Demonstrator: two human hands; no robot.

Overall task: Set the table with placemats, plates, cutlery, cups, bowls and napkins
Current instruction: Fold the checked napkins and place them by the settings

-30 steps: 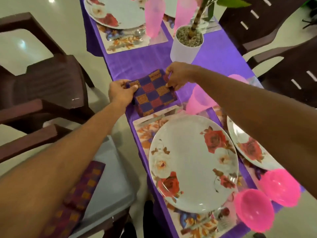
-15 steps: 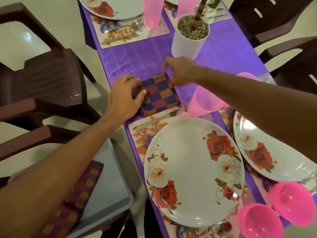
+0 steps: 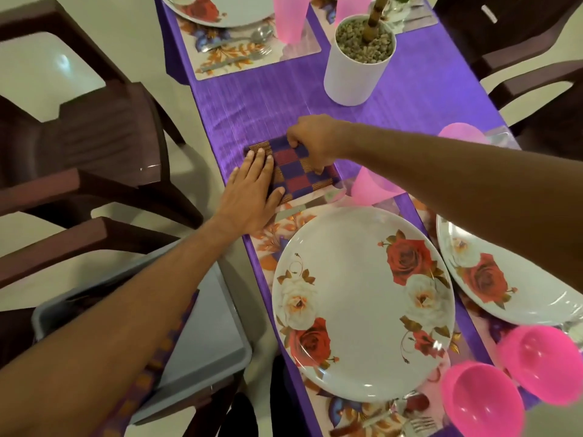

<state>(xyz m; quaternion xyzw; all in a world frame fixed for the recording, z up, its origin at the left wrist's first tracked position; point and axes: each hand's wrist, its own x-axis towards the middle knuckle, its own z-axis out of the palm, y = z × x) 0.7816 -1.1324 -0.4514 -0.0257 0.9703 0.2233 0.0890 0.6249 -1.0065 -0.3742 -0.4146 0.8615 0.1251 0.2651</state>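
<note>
Napkin (image 3: 296, 171), checked in purple, red and gold, lies folded square on the purple tablecloth (image 3: 268, 102) under both hands.

From my feed, the left hand (image 3: 249, 190) is laid flat, fingers straight and close together, pressing the napkin's left part. The right hand (image 3: 312, 137) has its fingers curled over the far right edge and pinches it there. Just on the near side of the left hand I see a floral placemat (image 3: 271, 231) with a knife (image 3: 299, 209) along its far edge and a rose-patterned plate (image 3: 362, 304) on it. Under the right forearm sits a pink cup (image 3: 372, 187). Beyond the right hand stands a white pot (image 3: 359, 67) filled with pebbles. Two pink bowls (image 3: 482, 402) sit well nearer to me than either hand, on the right-hand side.
</note>
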